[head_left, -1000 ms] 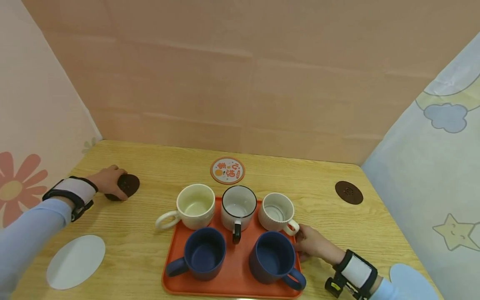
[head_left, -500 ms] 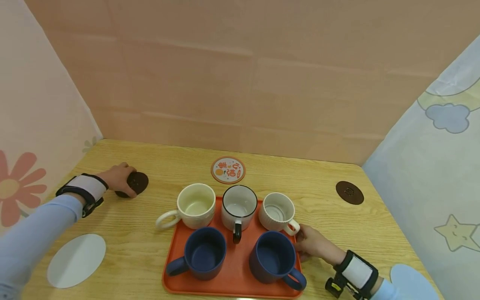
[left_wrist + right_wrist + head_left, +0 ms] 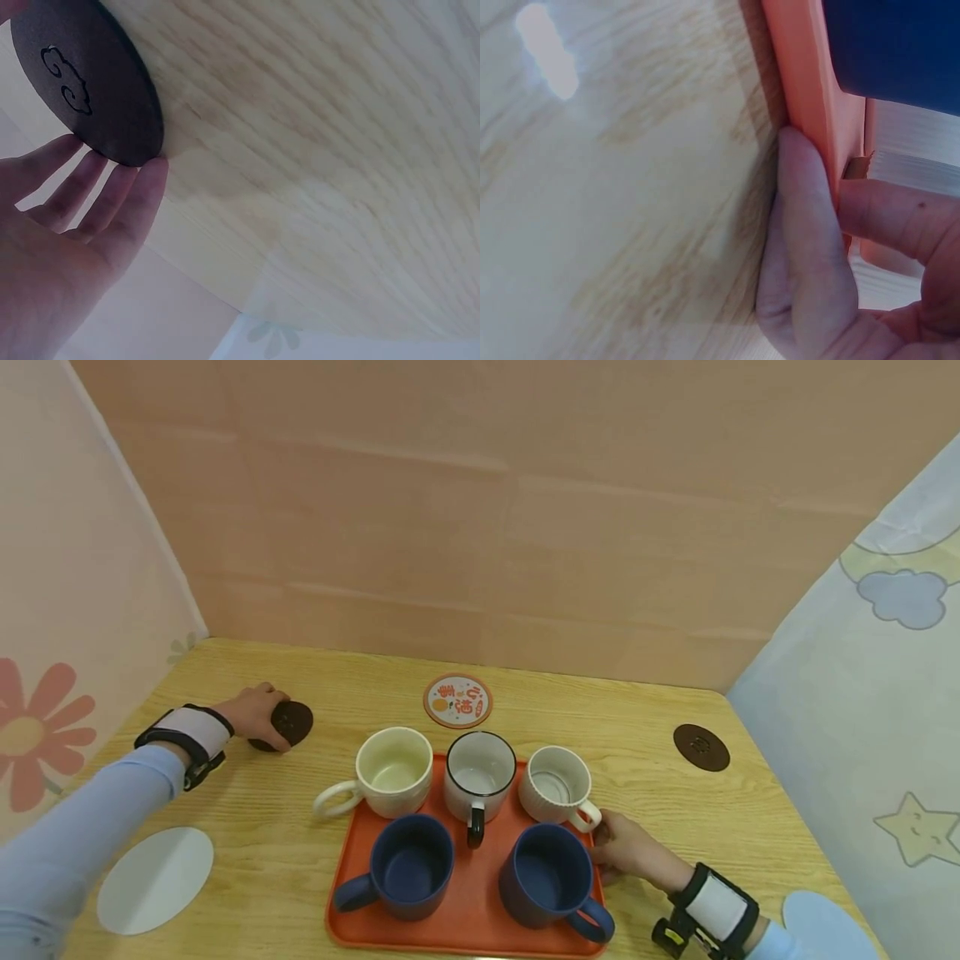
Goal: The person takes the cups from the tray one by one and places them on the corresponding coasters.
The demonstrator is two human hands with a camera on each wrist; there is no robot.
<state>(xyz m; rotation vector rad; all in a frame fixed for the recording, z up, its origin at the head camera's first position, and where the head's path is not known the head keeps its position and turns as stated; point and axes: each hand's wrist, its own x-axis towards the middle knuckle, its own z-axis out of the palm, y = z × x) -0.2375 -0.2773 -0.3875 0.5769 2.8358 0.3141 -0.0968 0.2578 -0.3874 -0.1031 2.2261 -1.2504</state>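
At the far left of the head view, my left hand [image 3: 257, 717] grips a dark brown round coaster [image 3: 293, 722] by its edges. Fingertips line one side of the coaster [image 3: 97, 90] in the left wrist view, where a cloud outline shows on its face. My right hand [image 3: 628, 847] pinches the right rim of an orange tray [image 3: 474, 902], thumb inside and fingers outside, as the right wrist view shows. On the tray stand a cream mug [image 3: 393, 773], a black-rimmed white mug [image 3: 480, 768], a small ribbed white cup [image 3: 553, 785] and two navy mugs [image 3: 411, 867] [image 3: 549, 872].
Behind the tray lies a patterned round coaster [image 3: 457, 701]. Another brown coaster [image 3: 701, 747] is at the right. White discs [image 3: 155, 881] [image 3: 828, 927] lie near the left and right front. Papered walls [image 3: 480, 527] bound the wooden table.
My left hand has moved right and slightly toward the back with the brown coaster. My right hand stays at the tray's rim, and the mugs have not moved.
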